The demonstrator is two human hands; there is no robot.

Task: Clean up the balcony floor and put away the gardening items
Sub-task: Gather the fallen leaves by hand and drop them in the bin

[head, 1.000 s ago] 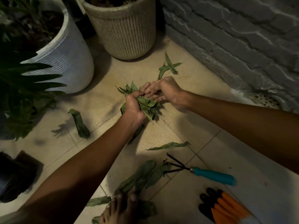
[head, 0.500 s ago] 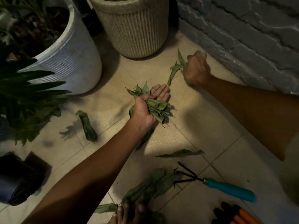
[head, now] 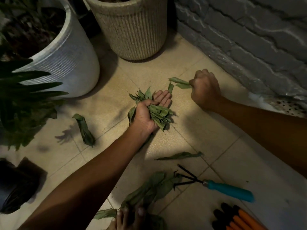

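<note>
My left hand (head: 147, 112) holds a bunch of green leaves (head: 159, 113) low over the tiled floor, thumb clamped over them and fingers stretched out beneath. To its right, my right hand (head: 205, 88) is a fist that grips a few more leaves (head: 178, 83), lifted off the floor and pointing toward the left hand. Loose leaves still lie on the tiles: one curled leaf (head: 84, 128) at the left, one long leaf (head: 180, 156) in the middle, and a pile (head: 154, 188) near my foot. A teal-handled hand rake (head: 221, 188) lies at the lower right.
A white ribbed pot (head: 66, 60) and a beige ribbed pot (head: 132, 27) stand at the back. A grey stone wall (head: 249, 39) runs along the right. Orange-and-black gloves (head: 237, 218) lie bottom right, a dark bag (head: 18, 185) bottom left, my bare foot (head: 129, 218) at the bottom.
My right hand left the bunch, reached to the leaves near the wall, picked them up and now brings them back toward my left hand.
</note>
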